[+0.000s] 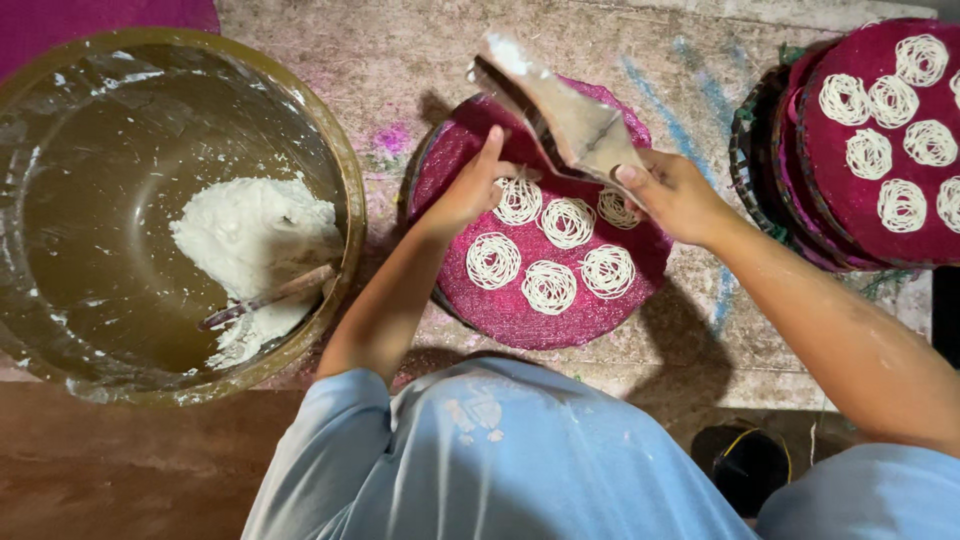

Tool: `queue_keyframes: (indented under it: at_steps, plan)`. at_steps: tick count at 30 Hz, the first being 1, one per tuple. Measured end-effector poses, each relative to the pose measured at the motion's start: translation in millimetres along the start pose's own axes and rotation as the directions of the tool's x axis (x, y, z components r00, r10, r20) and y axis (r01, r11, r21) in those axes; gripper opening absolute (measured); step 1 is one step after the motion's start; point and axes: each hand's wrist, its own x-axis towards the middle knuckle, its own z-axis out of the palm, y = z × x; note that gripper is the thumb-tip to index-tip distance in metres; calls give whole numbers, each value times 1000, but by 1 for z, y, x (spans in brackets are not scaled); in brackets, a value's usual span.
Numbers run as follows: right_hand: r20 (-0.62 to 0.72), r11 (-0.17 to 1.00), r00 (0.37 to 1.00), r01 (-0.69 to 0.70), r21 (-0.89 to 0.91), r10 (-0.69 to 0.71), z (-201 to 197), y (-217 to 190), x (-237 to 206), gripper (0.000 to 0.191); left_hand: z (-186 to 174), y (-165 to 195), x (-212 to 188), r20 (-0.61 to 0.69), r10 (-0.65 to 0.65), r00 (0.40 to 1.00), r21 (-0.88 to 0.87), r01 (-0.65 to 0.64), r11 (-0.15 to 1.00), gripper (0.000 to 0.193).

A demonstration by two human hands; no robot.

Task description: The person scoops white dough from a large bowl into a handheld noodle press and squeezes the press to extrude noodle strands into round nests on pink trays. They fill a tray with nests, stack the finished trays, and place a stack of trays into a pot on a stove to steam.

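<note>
A round magenta woven tray point(520, 310) lies on the floor in front of me and carries several white noodle coils point(549, 285). My right hand point(672, 195) grips a metal dough press point(560, 110), tilted above the tray's far side. My left hand point(472, 190) rests on the tray's left part, fingers near a coil point(517, 200) under the press. A large brass bowl point(340, 150) at the left holds a lump of white dough point(250, 235) and a spoon point(268, 298).
A stack of similar magenta trays point(850, 215) with more coils stands at the right. The stone floor point(400, 60) shows pink and blue stains. My light blue garment point(500, 460) fills the bottom. A dark round object point(745, 465) sits at lower right.
</note>
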Motion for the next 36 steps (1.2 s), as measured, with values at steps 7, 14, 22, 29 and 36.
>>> queue_keyframes:
  at_steps: [7, 14, 22, 29, 36]
  plan:
    - [15, 975, 999, 40, 221, -44, -19, 21, -4, 64, -1, 34, -54, 142, 613, 777, 842, -420, 339, 62]
    - [345, 914, 937, -177, 366, 44, -37, 24, -2, 67, 18, 100, 13, -15, 529, 848, -834, -303, 461, 45]
    - [73, 991, 988, -132, -20, 133, -47, -12, 34, 65, 6, 107, 102, -31, 679, 733, -977, -165, 134, 44]
    - [106, 976, 973, -198, -89, 207, -45, -29, 34, 65, 8, 87, 108, -101, 601, 793, -969, -216, 123, 48]
    - [-3, 984, 993, -114, -139, 115, -42, -44, 43, 58, -3, 101, 115, -148, 651, 745, -938, -315, 147, 48]
